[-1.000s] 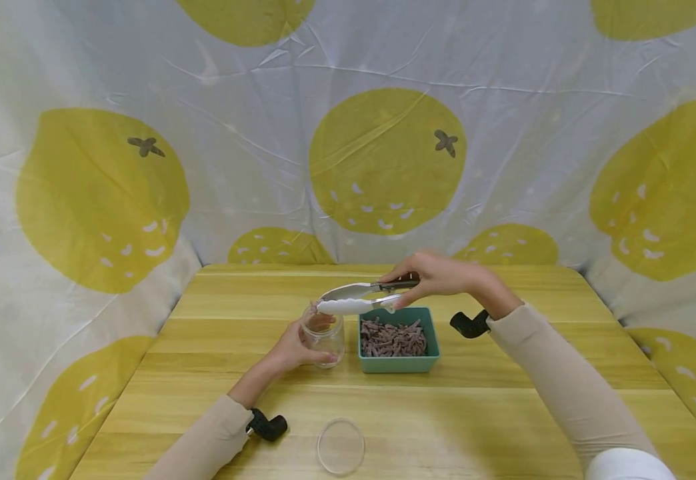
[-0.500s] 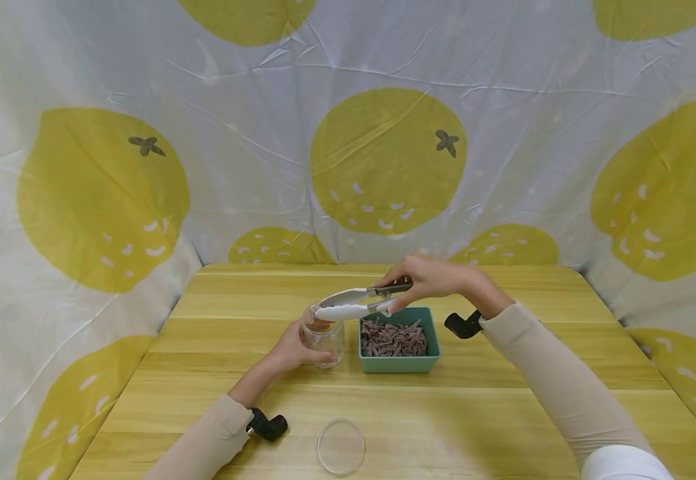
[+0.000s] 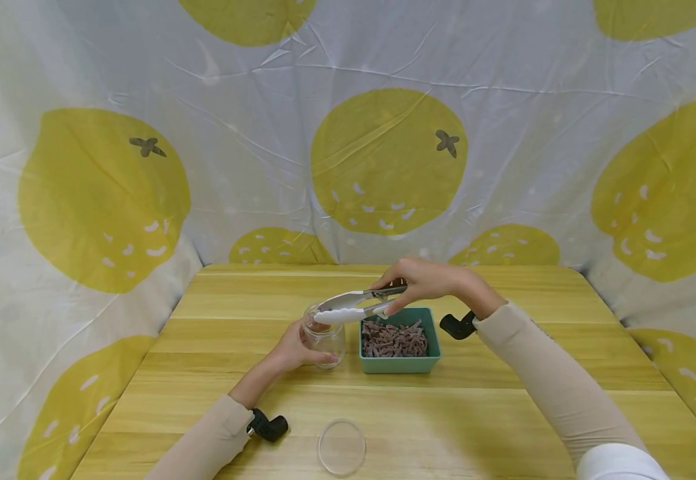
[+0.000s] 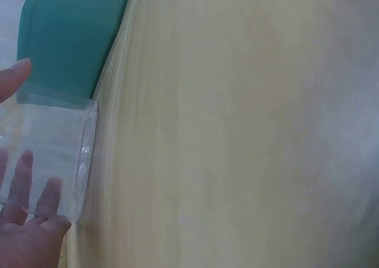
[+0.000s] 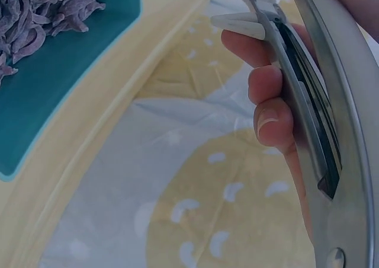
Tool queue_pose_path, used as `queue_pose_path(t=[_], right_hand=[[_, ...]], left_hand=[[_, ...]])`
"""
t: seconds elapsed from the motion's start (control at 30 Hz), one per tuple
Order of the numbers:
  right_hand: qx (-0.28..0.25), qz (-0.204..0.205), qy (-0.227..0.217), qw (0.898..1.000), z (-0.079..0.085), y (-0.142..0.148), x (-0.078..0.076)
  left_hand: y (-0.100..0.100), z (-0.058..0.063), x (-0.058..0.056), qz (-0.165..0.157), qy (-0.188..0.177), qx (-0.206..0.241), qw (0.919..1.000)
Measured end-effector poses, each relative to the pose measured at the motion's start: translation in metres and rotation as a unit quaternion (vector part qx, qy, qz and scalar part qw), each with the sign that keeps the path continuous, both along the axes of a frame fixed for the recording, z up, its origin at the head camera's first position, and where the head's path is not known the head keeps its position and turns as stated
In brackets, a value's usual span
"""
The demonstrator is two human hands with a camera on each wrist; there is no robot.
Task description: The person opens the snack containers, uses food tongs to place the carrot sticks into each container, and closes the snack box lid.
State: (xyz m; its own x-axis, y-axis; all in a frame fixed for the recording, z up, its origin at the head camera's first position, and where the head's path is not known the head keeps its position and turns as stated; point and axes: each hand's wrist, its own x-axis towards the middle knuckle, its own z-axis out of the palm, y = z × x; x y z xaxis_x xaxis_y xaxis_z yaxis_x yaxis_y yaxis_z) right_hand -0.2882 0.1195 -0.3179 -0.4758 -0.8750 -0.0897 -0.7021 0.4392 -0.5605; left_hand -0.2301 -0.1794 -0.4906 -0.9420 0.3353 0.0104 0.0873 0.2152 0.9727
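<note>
A clear jar (image 3: 329,345) stands on the table in the head view, and my left hand (image 3: 291,348) grips it from the left, thumb in front. The left wrist view shows fingers of the left hand (image 4: 32,238) through the jar's wall (image 4: 53,125). My right hand (image 3: 429,279) holds metal tongs (image 3: 341,315) with white tips, which reach over and into the jar's mouth. What sits between the tips is hard to make out. Just right of the jar is a teal box (image 3: 399,365) holding many purplish-brown strips (image 3: 393,340). Tong handles (image 5: 349,120) fill the right wrist view's right side.
A thin clear ring or lid (image 3: 341,447) lies near the table's front. The wooden table (image 3: 252,287) ends at the back against a lemon-print curtain (image 3: 252,153). Each wrist carries a black camera mount, one (image 3: 269,425) near the left sleeve.
My right hand and the tongs have shifted slightly left and down, the tips sinking toward the jar's mouth. A bit of strip seen at the tips earlier no longer shows clearly. The left hand stays.
</note>
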Motion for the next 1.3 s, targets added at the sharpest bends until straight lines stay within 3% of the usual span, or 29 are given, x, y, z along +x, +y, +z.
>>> queue_pose_path(t=[0.63,0.9,1.3], right_hand=[[0.005,-0.007,0.010,1.000,0.003,0.002,0.002],[-0.031,-0.009,0.008,0.999,0.000,0.022,-0.001],[-0.028,-0.035,-0.003,0.999,-0.009,0.060,0.001]], left_hand=[[0.000,0.000,0.000,-0.021,0.012,0.017,0.9996],[0.000,-0.001,-0.002,-0.036,0.040,0.027,0.9982],[0.001,0.000,-0.002,-0.035,0.028,0.035,0.9984]])
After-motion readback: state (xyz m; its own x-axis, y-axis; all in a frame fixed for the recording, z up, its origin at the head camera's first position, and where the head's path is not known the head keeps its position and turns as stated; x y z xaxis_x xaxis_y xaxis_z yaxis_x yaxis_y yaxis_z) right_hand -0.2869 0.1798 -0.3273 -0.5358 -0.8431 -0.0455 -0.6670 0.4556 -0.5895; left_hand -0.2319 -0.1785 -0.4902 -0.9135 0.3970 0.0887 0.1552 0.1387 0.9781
